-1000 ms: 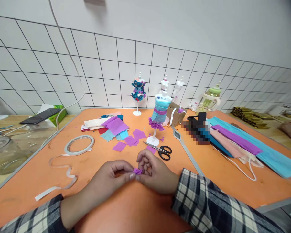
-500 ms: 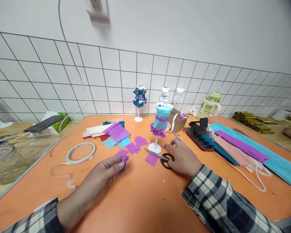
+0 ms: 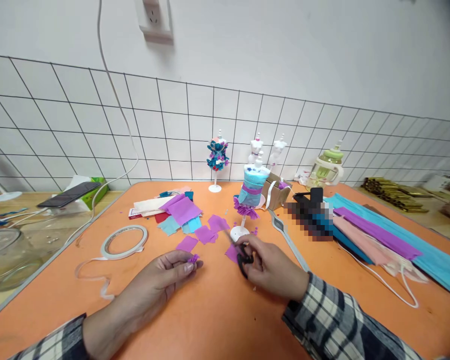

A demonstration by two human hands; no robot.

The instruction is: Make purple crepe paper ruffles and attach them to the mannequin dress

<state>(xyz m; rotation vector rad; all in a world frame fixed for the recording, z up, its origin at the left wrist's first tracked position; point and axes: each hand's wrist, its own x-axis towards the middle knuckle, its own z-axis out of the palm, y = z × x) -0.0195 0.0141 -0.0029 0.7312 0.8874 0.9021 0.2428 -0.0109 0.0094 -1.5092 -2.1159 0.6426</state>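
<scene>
My left hand [image 3: 174, 275] pinches a small gathered piece of purple crepe paper [image 3: 193, 258] between thumb and fingertips. On the right, my right hand [image 3: 272, 265] has its fingers closed on the black handles of the scissors [image 3: 244, 259], whose blades look blurred and point up and left. Just beyond them stands a small white dress-form stand [image 3: 240, 232] wearing a blue wrapped bodice [image 3: 253, 187] with a purple band and purple ruffle. Purple paper squares [image 3: 205, 234] lie on the orange table [image 3: 217, 310] between my hands and the stand.
A roll of tape [image 3: 107, 250] with a loose strip lies at left. Behind are coloured paper pieces [image 3: 182, 207], a decorated dress form [image 3: 217, 157] and a small cardboard box [image 3: 275, 195]. Long paper strips [image 3: 375, 230] and a bottle [image 3: 324, 167] are at right. A grey strap [image 3: 290, 240] runs beside my right hand.
My right hand has taken hold of the scissors and drawn them slightly left, lifting the handles. The left hand still pinches the purple piece. The view has tilted up slightly.
</scene>
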